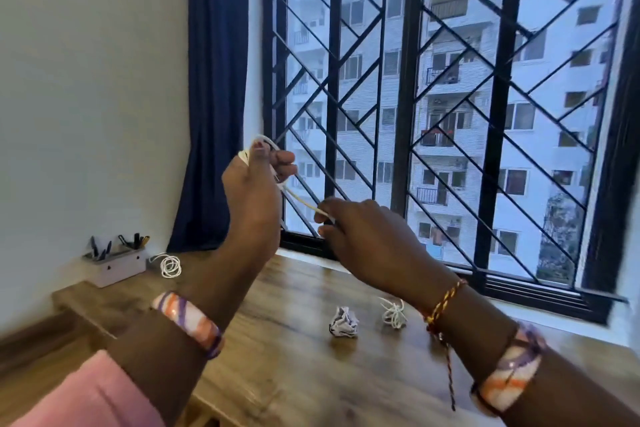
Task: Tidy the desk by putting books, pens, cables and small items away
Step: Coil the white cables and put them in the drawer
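Observation:
Both hands are raised above the wooden desk (294, 367), in front of the window. My left hand (254, 191) grips a small coil of white cable (267, 141), with loops showing above the thumb. A taut strand runs from it down to my right hand (363, 236), which pinches the cable's free end. On the desk a second white cable (170, 265) lies coiled near the back left. Another tangled white cable (393, 314) lies to the right of a crumpled paper ball (343, 321).
A white organiser box (116, 265) with pens and markers stands against the wall at the desk's back left. A dark blue curtain (216, 90) hangs beside the barred window (433, 107). The desk's left edge drops to a lower ledge (79, 305).

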The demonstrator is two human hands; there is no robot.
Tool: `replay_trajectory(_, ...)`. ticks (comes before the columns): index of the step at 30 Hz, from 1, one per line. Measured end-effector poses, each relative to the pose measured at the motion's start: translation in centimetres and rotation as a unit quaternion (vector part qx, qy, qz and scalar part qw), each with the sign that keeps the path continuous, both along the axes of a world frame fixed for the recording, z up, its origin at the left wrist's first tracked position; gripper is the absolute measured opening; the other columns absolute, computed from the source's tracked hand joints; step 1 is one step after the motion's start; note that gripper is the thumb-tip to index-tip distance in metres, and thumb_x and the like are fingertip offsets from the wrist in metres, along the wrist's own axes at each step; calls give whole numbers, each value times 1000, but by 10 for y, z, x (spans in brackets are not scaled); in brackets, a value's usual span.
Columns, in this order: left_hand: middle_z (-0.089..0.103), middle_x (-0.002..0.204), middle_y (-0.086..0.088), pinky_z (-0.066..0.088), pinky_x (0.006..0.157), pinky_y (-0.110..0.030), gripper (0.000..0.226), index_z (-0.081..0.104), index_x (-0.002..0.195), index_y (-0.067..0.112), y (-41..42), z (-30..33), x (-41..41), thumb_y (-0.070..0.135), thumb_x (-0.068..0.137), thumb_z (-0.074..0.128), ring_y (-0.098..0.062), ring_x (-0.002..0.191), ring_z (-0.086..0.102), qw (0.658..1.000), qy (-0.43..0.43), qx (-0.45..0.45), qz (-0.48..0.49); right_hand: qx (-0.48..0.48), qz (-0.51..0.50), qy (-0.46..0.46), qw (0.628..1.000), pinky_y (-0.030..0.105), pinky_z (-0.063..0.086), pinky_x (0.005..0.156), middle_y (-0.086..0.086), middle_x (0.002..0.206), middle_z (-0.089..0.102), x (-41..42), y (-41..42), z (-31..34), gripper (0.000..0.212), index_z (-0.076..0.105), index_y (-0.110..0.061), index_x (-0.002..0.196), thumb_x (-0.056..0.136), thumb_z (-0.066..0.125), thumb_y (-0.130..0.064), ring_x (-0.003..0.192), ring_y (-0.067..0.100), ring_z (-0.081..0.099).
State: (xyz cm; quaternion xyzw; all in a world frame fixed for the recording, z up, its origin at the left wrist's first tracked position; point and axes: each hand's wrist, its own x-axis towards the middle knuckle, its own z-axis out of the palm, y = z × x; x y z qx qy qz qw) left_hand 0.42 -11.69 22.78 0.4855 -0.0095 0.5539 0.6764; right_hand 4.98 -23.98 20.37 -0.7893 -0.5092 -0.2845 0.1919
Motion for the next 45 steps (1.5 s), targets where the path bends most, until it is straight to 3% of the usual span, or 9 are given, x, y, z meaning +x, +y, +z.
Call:
replay_trajectory(3,66,74,5,52,70,-27,18,49,95,8,-14,-11,1,20,99,36,-9,66,65,953,49,235,182,-51,10,20,998,33,47,67,11,95,63,-17,-11,3,24,49,-18,118,97,40,-20,84,31,60)
replay_trajectory(7,67,68,-13,42,43,-30,20,39,93,9,-11,-28,-3,29,94,39,-29,50,59,662,116,604,429,-60,-34,-10,998,31,45,68,5,94,63,-26,-42,21,21,56,-27,110,95,43,-20,84,25,61)
replay_trajectory(9,62,66,-10,35,47,-28,26,42,89,11,-16,-30,-10,35,96,37,-24,50,49,697,174,617,321,-46,-86,-77,992,34,46,75,0,94,64,-24,-61,33,16,59,-30,103,95,46,-24,88,24,62)
replay_trajectory(12,47,55,6,36,50,-23,48,53,80,10,-24,-23,-22,50,92,30,-9,49,41,842,251,474,-59,-31,-117,-218,968,41,43,82,2,88,68,-10,-72,40,14,66,-27,97,89,59,-18,87,29,62)
replay_trajectory(16,35,42,11,44,50,-18,41,57,74,7,-42,-12,-33,43,88,45,-2,36,35,879,193,331,-282,98,-142,-324,930,40,36,82,8,89,68,9,-61,35,14,70,-22,88,80,58,-21,91,34,60)
replay_trajectory(22,29,36,11,41,44,-18,31,54,65,11,-34,-12,-17,30,86,43,-2,29,24,902,94,249,-340,141,-26,-16,989,38,49,68,8,74,64,11,-36,38,28,72,-17,82,88,49,-32,72,26,60)
replay_trajectory(27,30,36,11,42,44,-19,32,57,62,12,-9,-20,5,30,86,44,-2,30,25,906,91,263,-319,140,163,295,931,48,54,81,19,76,71,35,-13,37,21,75,-18,72,87,62,-13,69,21,65)
replay_trajectory(35,30,36,11,42,43,-18,30,59,57,17,52,-26,53,32,82,53,-2,30,25,924,78,193,-320,148,104,237,955,38,59,61,9,57,69,91,55,41,13,74,-13,67,79,71,-16,49,15,65)
replay_trajectory(45,36,37,7,40,47,-18,31,50,68,9,149,-18,116,35,86,48,-3,28,34,946,97,196,-238,173,191,465,847,31,59,62,11,69,66,142,148,53,11,66,-2,80,88,59,-7,57,16,63)
